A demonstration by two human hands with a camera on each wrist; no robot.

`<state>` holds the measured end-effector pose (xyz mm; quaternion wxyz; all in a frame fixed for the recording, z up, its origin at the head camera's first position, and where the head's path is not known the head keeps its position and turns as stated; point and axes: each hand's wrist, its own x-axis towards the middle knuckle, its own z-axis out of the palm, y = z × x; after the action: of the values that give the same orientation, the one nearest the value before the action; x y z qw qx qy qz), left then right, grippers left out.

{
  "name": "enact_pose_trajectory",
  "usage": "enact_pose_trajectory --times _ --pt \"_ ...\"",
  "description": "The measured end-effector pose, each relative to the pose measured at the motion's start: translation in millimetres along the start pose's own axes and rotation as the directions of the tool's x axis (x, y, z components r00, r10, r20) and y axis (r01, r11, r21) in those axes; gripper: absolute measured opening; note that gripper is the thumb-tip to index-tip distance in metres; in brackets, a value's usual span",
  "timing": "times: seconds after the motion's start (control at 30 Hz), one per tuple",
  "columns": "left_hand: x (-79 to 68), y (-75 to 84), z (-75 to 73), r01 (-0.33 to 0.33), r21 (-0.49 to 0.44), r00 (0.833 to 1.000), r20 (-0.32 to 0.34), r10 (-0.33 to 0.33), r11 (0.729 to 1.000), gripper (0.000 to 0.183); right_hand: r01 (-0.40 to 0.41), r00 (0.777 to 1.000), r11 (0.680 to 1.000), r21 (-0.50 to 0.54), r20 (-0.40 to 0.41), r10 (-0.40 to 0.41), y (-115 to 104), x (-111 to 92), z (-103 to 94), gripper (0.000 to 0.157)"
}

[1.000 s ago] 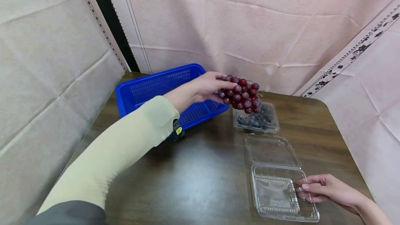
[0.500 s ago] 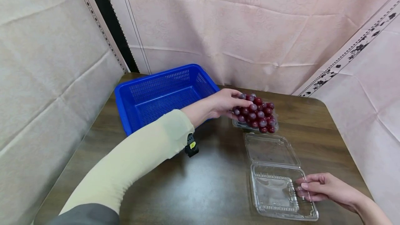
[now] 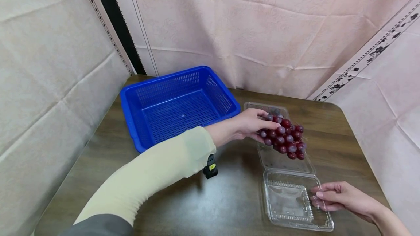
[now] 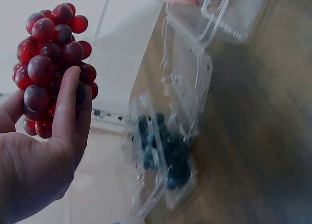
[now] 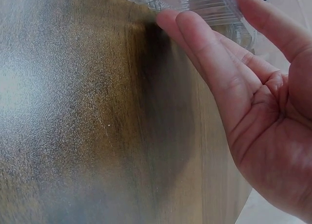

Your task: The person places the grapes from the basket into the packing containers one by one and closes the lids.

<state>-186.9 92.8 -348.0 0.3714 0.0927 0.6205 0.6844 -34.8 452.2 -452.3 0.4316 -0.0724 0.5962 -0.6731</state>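
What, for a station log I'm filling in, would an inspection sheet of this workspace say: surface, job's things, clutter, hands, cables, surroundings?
Surface: brown wood-grain tabletop with a bright reflection.
Job's things: bunch of red grapes, held; open clear container, lid folded back, no fruit in its base.
Clutter: no stray items seen; blue basket and second clear container with dark fruit stand nearby.
Hands: left hand holds the grapes; right hand pinches the open container's side.
Cables: nothing seen.
Surroundings: pale cloth hanging behind and beside the tabletop.
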Motion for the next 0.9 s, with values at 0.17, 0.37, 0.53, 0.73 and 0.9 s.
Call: enact_pose_trajectory --times 0.17,0.37,0.53,0.73,0.9 --pt "-1.5 -11.3 14.2 0.004 -0.044 1.000 -0.009 -0.004 0.999 0.024 -0.010 1.000 1.000 -0.010 -0.013 0.010 0.0 0.9 -0.8 0.038" --pt "-3.4 -21.5 32.2 0.007 -0.072 1.000 -0.023 -0.008 0.997 0.023 -0.035 0.999 0.999 -0.002 -0.033 0.035 0.1 -0.3 -1.9 0.036" --pt "-6.9 -30.5 47.5 0.009 -0.071 0.999 -0.045 -0.012 0.997 0.022 -0.050 0.998 0.999 0.006 -0.040 0.050 0.9 -1.8 -1.8 0.035" --pt "-9.3 -43.2 60.8 0.000 -0.093 0.997 -0.071 -0.007 0.996 0.023 -0.046 0.999 0.999 0.017 -0.026 0.047 2.4 -2.0 -2.4 0.034" --pt "-13.2 -53.8 70.0 0.006 -0.086 0.995 -0.097 -0.014 0.996 0.022 -0.038 0.999 0.999 0.030 0.001 0.038 2.6 -1.8 -3.8 0.036"
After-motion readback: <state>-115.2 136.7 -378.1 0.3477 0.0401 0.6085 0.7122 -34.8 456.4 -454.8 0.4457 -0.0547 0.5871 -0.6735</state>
